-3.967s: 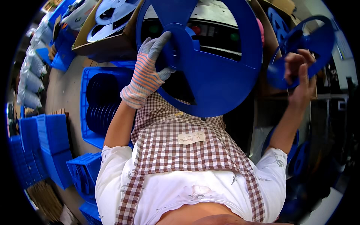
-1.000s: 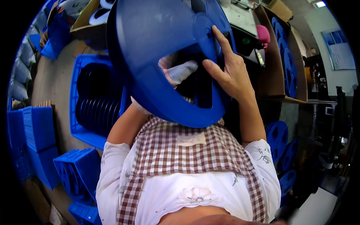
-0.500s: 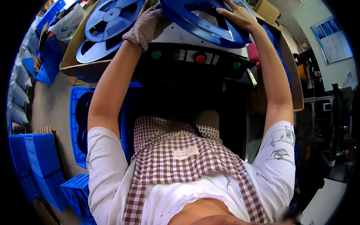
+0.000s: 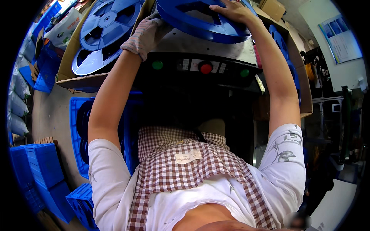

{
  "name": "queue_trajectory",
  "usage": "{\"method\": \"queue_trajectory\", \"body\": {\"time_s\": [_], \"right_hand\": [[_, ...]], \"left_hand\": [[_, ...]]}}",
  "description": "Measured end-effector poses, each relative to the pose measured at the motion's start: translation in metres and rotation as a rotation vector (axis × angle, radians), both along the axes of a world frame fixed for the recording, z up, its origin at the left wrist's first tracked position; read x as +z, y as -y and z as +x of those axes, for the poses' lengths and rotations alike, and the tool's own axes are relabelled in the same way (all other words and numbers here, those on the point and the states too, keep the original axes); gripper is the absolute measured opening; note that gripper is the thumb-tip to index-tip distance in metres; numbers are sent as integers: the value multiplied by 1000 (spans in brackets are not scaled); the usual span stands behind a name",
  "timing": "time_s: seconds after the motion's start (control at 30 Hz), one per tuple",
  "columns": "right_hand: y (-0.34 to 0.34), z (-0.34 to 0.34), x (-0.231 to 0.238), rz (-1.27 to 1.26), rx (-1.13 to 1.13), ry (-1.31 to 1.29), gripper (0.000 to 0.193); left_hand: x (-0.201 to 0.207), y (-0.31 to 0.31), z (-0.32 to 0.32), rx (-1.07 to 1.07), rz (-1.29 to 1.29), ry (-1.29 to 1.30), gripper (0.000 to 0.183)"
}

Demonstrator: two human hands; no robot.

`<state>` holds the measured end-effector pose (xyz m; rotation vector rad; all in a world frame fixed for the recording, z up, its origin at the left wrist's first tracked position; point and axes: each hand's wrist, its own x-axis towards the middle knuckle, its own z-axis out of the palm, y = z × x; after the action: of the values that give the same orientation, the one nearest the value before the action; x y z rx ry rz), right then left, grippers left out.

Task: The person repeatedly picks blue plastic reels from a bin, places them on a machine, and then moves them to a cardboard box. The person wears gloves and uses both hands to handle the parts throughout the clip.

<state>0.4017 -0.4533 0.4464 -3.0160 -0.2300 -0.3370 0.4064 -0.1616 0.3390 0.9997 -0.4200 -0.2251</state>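
A large blue plastic reel with cut-out openings lies over the pale metal top of a machine, at the upper edge of the view. My left hand, in a striped knit glove, is at the reel's left rim; its fingertips are partly hidden, and it appears to grip the rim. My bare right hand holds the reel's far right side, the thumb reaching across the flange toward an opening. The far part of the reel is cut off by the frame.
Left of the machine, a cardboard box holds more blue reels. Another open box with blue reels stands right. Green and red buttons line the black front panel. Blue crates stand on the floor at left.
The reel and both hands have moved slightly left and away from me relative to the button panel. More of the metal top shows in front of the reel. The view has shifted a little.
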Motion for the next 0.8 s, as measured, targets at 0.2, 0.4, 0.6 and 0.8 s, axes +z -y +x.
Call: {"method": "queue_trajectory", "body": {"time_s": [0.2,0.4,0.6,0.8], "right_hand": [[23,-60,5,147,-7,279,71],[117,-166,-127,730,-98,583,64],[75,-175,-178,633,-174,413,75],[65,-167,-180,566,-220,332,75]], "left_hand": [[18,-35,-58,289,598,314,47],[-52,-56,-96,866,1247,696,85],[-58,-53,-85,777,1414,702,82],[-73,-68,-61,740,1352,696,78]]}}
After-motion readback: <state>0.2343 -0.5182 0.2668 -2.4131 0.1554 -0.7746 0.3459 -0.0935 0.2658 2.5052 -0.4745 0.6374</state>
